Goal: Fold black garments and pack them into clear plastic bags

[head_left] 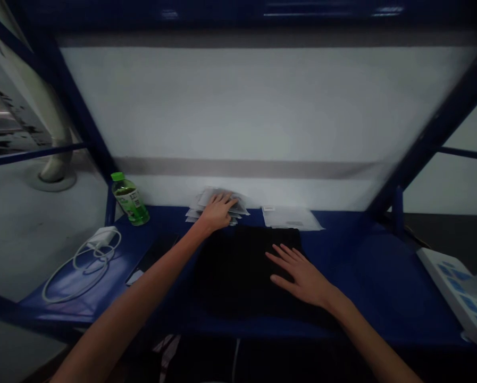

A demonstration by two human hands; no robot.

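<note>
My left hand (pixel 218 211) reaches to the back of the blue shelf and lies on a loose pile of clear plastic bags (pixel 240 205), its fingers stretched over the top one. Flat black folded cloth (pixel 234 271), perhaps a garment, lies in front of me. Over its right part my right hand (pixel 298 272) is spread with fingers apart; whether it presses on the fabric I cannot tell. To the right of the pile, a flat whitish plastic packet (pixel 289 218) with a small label rests behind the cloth.
A green-capped drink bottle (pixel 130 199) stands at the back left. Nearer on that side are a white charger with a coiled cable (pixel 101 238) and a dark phone (pixel 152 258). A blue-and-white tissue box (pixel 457 292) sits at the right edge. Blue frame posts flank the shelf.
</note>
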